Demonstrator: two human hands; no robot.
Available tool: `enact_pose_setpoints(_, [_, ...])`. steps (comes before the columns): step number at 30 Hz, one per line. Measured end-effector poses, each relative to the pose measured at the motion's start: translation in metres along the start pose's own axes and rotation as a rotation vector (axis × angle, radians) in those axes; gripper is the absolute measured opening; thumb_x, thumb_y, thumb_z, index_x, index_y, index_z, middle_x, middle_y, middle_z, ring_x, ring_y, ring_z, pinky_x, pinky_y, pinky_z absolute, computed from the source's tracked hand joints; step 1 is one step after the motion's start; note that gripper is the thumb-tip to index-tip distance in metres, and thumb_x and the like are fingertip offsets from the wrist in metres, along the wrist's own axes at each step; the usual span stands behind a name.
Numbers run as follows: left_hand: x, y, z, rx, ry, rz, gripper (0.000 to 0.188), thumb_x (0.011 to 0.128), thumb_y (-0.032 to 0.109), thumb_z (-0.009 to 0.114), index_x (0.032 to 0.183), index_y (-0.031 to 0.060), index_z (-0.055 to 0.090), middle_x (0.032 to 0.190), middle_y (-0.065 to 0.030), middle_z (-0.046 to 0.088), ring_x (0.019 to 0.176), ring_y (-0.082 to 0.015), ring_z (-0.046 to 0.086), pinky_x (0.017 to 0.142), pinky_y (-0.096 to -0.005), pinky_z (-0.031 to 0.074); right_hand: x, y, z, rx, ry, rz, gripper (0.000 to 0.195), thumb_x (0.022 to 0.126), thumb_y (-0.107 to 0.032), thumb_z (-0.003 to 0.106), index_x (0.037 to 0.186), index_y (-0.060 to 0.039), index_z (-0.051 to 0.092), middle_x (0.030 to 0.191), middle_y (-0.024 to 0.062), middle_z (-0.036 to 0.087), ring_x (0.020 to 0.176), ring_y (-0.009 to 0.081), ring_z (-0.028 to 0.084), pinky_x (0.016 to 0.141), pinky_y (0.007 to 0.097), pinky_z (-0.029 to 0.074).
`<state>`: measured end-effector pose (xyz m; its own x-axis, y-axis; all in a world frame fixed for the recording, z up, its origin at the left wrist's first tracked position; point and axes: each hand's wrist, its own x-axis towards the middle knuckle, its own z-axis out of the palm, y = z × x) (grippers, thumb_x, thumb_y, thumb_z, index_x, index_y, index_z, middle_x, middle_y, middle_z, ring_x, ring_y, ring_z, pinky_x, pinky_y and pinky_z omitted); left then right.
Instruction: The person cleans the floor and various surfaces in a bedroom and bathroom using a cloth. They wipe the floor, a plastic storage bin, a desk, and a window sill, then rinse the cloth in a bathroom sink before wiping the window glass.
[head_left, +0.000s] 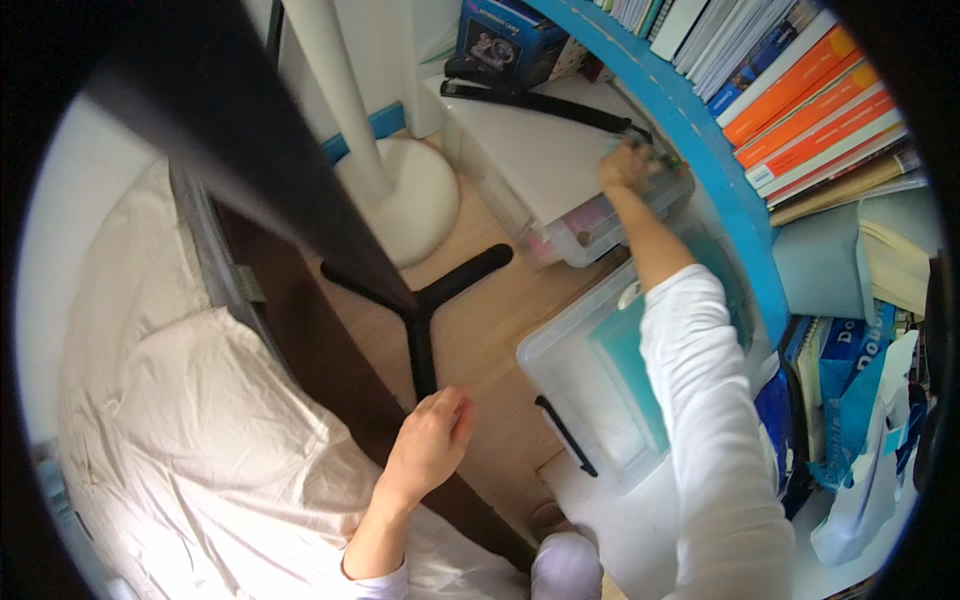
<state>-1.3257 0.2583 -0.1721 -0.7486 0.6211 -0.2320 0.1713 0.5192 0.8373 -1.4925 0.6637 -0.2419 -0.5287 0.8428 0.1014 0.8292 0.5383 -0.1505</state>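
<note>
My right hand (626, 165) reaches far forward over the right edge of a clear plastic storage box (592, 247), by some small, blurred, multicoloured things (664, 161). Whether it grips them I cannot tell. A white board or lid (525, 142) covers much of that box, and a long black bar (540, 105) lies across its back. My left hand (431, 442) hovers near the bed's edge, fingers loosely curled, with nothing visible in it. Under my right forearm is a second clear plastic box (559, 352) with a teal sheet or folder (630, 360) in it.
A bed with a beige sheet (225, 420) is at left. A black stand (424, 322) rises from the wood floor beside a white round pole base (405, 202). At right, a blue shelf edge (697, 142) carries books (810, 97); torn blue paper wrappers (862, 420) lie lower down.
</note>
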Motion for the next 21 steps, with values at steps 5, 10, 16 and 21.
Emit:
enact_pose_setpoints(5, [0.006,0.0,0.005,0.0,-0.033,0.082,0.025,0.088,0.008,0.058,0.11,-0.0027,0.058,0.091,-0.0194,0.065,0.084,-0.0334,0.064,0.073,-0.0374,0.05,-0.018,0.014,-0.007,0.09,-0.154,-0.244,0.052,0.083,-0.021,0.063,0.132,-0.0108,0.049,0.133,0.0194,0.045,0.124,0.0426,0.039,0.102,0.0533,0.039])
enact_pose_setpoints(10, [0.002,-0.005,0.002,0.002,0.002,0.103,0.023,0.088,0.009,0.057,0.108,-0.0021,0.059,0.09,-0.0191,0.064,0.084,-0.0332,0.064,0.073,-0.0381,0.051,-0.094,-0.017,-0.018,0.269,-0.171,-0.611,0.048,0.079,-0.016,0.064,0.126,-0.0124,0.056,0.129,0.017,0.051,0.115,0.0367,0.05,0.103,0.0468,0.037])
enact_pose_setpoints(16, [-0.005,-0.004,-0.002,0.047,-0.019,0.115,0.019,0.088,0.01,0.056,0.102,-0.0003,0.061,0.087,-0.0199,0.063,0.082,-0.0359,0.063,0.071,-0.0397,0.051,-0.107,-0.003,-0.068,0.557,-0.358,-0.529,0.044,0.075,-0.018,0.066,0.118,-0.0062,0.062,0.113,0.0171,0.062,0.1,0.0303,0.061,0.089,0.0363,0.047])
enact_pose_setpoints(21, [-0.045,0.054,-0.074,-0.141,0.067,0.127,0.025,0.089,0.017,0.06,0.109,0.0031,0.063,0.1,-0.0187,0.065,0.088,-0.0326,0.064,0.075,-0.036,0.051,-0.117,0.054,-0.111,0.794,-0.128,-0.253,0.042,0.073,-0.018,0.065,0.111,0.0,0.065,0.097,0.0162,0.069,0.09,0.0252,0.065,0.083,0.0353,0.049])
